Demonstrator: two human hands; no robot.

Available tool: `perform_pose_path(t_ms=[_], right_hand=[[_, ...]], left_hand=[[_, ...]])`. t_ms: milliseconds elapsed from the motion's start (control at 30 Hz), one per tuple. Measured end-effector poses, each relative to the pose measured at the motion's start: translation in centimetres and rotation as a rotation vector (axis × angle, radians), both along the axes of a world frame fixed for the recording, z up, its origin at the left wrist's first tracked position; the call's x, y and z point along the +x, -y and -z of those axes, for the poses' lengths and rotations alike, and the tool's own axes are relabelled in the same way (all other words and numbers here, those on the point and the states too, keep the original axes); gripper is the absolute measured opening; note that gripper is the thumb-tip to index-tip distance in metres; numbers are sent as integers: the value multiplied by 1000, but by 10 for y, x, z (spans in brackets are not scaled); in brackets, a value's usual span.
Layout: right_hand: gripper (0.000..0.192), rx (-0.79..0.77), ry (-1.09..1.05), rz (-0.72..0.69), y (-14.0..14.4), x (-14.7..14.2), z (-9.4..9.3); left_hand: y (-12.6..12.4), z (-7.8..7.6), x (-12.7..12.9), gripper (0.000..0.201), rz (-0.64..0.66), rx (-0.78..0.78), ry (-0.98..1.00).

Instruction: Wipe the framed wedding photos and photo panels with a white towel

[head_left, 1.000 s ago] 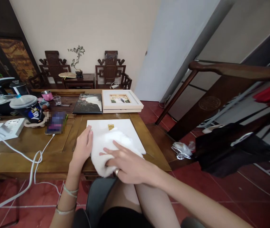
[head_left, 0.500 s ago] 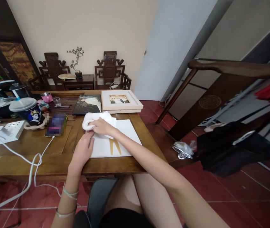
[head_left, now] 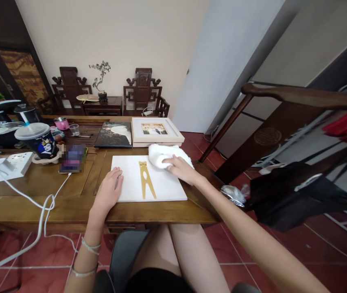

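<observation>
White cloth sits bunched on far right corner of white board, board lying flat on table w/ a gold clip shape at its middle. Right hand presses on cloth, fingers curled over it. Left hand rests flat on board's left edge, fingers together. Framed photo just beyond cloth; phone & lidded cup off to the left.

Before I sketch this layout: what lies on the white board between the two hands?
In the head view, the gold clip-shaped piece lies on the white board, between the left hand and the right hand.
</observation>
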State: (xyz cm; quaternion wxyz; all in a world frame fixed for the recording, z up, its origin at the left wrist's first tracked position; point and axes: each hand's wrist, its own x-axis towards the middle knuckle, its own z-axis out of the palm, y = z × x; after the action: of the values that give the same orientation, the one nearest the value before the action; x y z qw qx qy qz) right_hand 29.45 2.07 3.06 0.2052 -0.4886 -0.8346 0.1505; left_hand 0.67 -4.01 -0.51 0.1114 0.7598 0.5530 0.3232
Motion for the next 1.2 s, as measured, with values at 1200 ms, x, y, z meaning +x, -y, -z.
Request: perform_pose_path(t_ms=[1200], right_hand=[[39, -173, 36, -288, 110, 26, -21]], left_hand=[[-2, 3, 0, 34, -20, 22, -94]])
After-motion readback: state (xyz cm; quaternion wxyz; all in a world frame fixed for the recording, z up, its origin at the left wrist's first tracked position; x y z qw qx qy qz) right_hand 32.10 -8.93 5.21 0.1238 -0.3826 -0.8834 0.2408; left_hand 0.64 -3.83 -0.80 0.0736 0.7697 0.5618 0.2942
